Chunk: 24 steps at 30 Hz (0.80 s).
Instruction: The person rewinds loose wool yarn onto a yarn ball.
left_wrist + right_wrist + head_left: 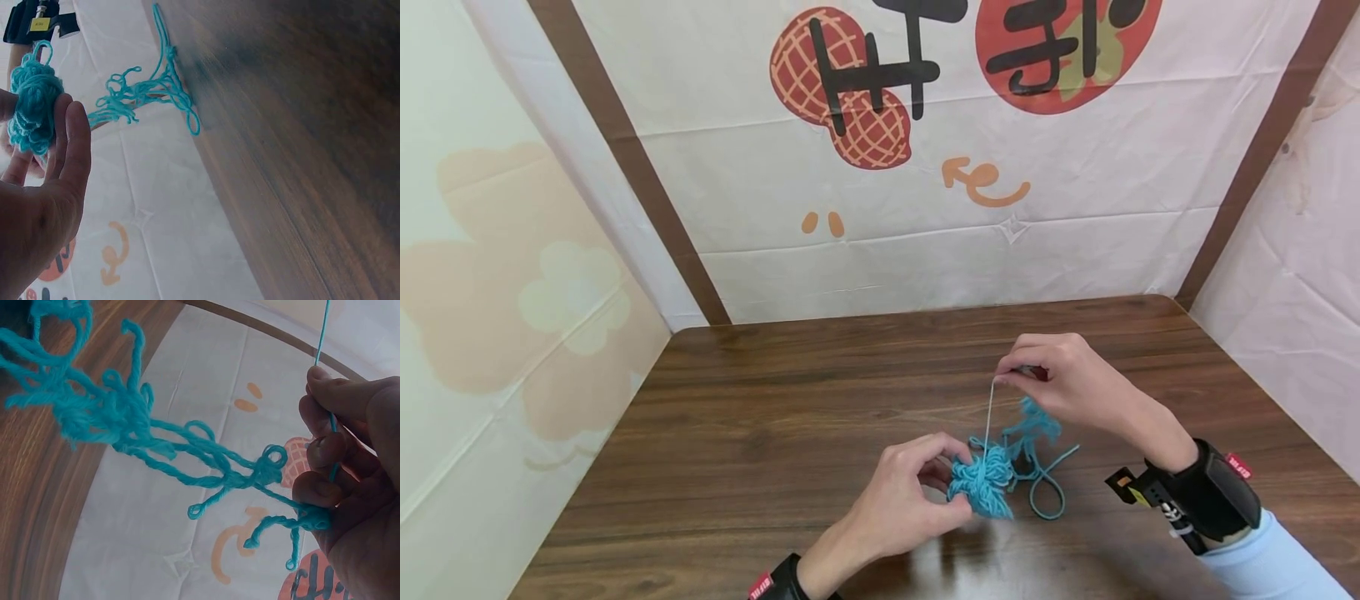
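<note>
A small bundle of turquoise yarn (pixel 985 482) is held just over the table between the thumb and fingers of my left hand (pixel 910 504). From its middle a single strand (pixel 989 408) runs taut up to my right hand (pixel 1067 379). In the right wrist view, the right thumb and fingers (pixel 350 434) pinch that strand, which passes behind the fingertips. A tangled, knotted length of the same yarn (pixel 206 465) stretches from near the right hand's lower fingers. In the left wrist view the bundle (pixel 36 103) looks thick and looped, and part of it is covered by the thumb.
The brown wooden table (pixel 760 433) lies under both hands. A loose yarn loop and tail (pixel 1051 500) hang at the bundle's right. Behind the table stands a white printed cloth (pixel 925 267), with more cloth at both sides. Each wrist wears a black strap.
</note>
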{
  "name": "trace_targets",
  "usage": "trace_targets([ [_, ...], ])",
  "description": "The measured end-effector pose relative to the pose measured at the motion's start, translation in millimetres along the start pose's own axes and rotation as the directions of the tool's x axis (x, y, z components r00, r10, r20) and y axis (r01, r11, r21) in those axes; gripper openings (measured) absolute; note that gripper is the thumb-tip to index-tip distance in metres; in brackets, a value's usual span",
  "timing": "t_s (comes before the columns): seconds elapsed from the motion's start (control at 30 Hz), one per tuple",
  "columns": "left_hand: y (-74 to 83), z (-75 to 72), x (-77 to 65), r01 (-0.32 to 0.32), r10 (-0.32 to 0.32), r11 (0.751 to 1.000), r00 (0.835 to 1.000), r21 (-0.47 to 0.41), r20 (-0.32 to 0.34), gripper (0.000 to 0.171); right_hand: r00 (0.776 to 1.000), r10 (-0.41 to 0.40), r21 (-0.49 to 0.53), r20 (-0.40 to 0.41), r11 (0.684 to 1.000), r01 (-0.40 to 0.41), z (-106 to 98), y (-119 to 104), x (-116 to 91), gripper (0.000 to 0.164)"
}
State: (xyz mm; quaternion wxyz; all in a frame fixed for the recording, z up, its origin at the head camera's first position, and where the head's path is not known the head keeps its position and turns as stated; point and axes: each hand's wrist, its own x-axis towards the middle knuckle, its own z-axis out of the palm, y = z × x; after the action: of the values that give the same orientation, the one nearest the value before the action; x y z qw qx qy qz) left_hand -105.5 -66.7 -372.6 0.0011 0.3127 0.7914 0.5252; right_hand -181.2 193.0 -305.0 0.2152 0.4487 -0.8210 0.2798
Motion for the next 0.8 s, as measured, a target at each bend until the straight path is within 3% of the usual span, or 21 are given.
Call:
trace_targets([
  [0.1, 0.7, 1.1, -0.7, 0.010, -0.010, 1.000, 1.000, -0.002, 0.008, 0.032, 1.000, 0.009, 0.002, -0.010, 1.000, -0.009, -1.5, 2.6, -0.4, 0.003],
  [0.3, 0.6, 2.6, -2.7, -0.007, 0.007, 1.000, 1.000, -0.019, 0.030, 0.031, 0.999, 0.025, -0.016, -0.036, 1.000, -0.025, -2.8, 8.0, -1.3, 0.025],
  [0.8, -0.1, 2.4, -5.5, -0.023, 0.025, 0.999, 0.998, -0.032, 0.059, 0.031, 0.995, 0.061, -0.059, -0.074, 0.996, -0.065, -3.6, 20.1, -5.2, 0.024],
])
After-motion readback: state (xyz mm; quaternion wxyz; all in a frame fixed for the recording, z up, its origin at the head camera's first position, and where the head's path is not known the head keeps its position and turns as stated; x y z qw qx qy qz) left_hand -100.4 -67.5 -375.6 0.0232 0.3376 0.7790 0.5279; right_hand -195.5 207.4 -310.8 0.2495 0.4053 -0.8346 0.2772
